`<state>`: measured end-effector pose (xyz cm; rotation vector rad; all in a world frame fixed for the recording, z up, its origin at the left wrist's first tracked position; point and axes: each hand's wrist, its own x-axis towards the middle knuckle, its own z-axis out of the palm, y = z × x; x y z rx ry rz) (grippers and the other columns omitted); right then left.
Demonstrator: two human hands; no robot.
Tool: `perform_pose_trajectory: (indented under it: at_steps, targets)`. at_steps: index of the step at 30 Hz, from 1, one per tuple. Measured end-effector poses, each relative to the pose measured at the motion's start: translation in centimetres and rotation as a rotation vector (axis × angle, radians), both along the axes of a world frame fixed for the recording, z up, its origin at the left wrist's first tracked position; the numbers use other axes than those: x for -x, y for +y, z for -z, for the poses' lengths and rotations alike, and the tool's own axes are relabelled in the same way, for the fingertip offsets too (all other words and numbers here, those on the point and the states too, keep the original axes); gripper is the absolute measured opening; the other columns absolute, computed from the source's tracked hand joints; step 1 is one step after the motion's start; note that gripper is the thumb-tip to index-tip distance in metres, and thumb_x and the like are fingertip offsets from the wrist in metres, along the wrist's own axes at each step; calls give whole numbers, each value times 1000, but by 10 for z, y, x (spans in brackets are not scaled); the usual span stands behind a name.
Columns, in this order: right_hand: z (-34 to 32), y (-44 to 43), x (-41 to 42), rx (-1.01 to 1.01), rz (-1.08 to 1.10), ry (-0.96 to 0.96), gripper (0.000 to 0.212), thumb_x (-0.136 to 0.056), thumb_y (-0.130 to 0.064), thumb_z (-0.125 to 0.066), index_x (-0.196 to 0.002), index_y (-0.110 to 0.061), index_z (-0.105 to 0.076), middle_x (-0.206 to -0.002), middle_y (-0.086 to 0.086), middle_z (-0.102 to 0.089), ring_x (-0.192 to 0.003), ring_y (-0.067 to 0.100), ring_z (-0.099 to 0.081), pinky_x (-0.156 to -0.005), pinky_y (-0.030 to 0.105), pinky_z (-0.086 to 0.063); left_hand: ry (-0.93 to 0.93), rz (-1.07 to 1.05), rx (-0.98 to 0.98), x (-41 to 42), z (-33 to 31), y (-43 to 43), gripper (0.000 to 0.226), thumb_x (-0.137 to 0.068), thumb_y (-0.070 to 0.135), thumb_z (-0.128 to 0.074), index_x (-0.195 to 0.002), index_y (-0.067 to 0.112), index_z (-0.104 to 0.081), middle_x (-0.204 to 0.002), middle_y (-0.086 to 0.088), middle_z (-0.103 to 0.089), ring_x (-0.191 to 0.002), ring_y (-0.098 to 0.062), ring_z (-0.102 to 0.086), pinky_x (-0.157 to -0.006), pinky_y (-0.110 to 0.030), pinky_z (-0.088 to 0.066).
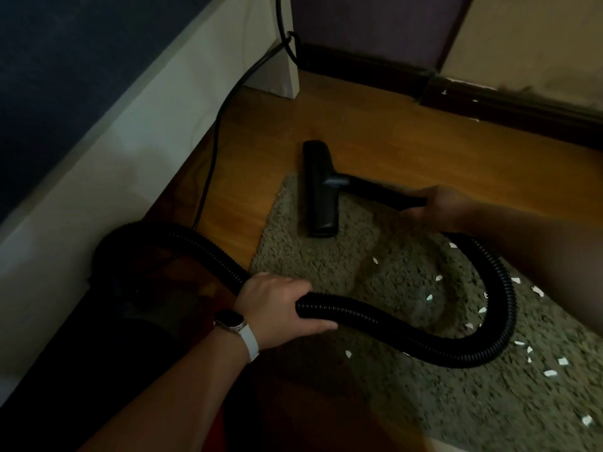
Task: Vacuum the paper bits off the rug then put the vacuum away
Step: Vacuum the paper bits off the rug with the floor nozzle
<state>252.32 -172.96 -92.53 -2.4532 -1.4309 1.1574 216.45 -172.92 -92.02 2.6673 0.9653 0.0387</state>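
A shaggy olive-grey rug lies on the wooden floor, with several white paper bits scattered over its right side. The black floor nozzle rests across the rug's far edge, half on the wood. My right hand grips the black wand just behind the nozzle. The ribbed black hose loops over the rug. My left hand, with a white-strapped watch on its wrist, holds the hose near the rug's left edge. The dark vacuum body sits at the left in shadow.
A white bed frame with a dark mattress runs along the left. A black power cord trails down beside it. A dark skirting board and wall close off the far side, with a few paper bits near it. Bare wooden floor lies beyond the rug.
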Motion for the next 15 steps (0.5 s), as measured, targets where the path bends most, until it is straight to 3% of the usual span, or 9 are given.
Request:
perform_pose_trajectory:
  at_steps: [6,9,12,15]
  targets:
    - [0,-21,-17,-75,57,0,37,-95,-31,-64,-131,-22,-63,-83,7,-68,-69,23,-63,-60,31,-46,54,11,3,-7,-9,2,59,-69,89,-43,-70,32,-57,-59,16,-52,-57,0,-52,-60,-22,-31]
    - [-5,-28,-23,-56,13,-50,34,-95,-28,-64,-128,-21,-64,-90,9,-70,-76,24,-66,-66,33,-48,76,14,13,-9,-11,0,56,-68,89,-43,-72,34,-55,-60,18,-49,-57,1,-48,-58,-19,-27]
    - [-11,-31,-21,-53,-65,-73,31,-93,-27,-65,-124,-21,-66,-96,5,-69,-83,23,-65,-74,38,-51,89,19,-1,-11,-11,-2,58,-68,89,-42,-75,34,-57,-62,18,-50,-58,0,-47,-61,-23,-30]
    - [-23,-36,-12,-61,-152,-83,25,-91,-28,-67,-116,-31,-63,-87,-1,-68,-77,18,-65,-74,41,-54,108,58,14,-11,-11,-2,60,-68,90,-39,-77,33,-57,-65,17,-51,-63,-4,-54,-67,-26,-38]
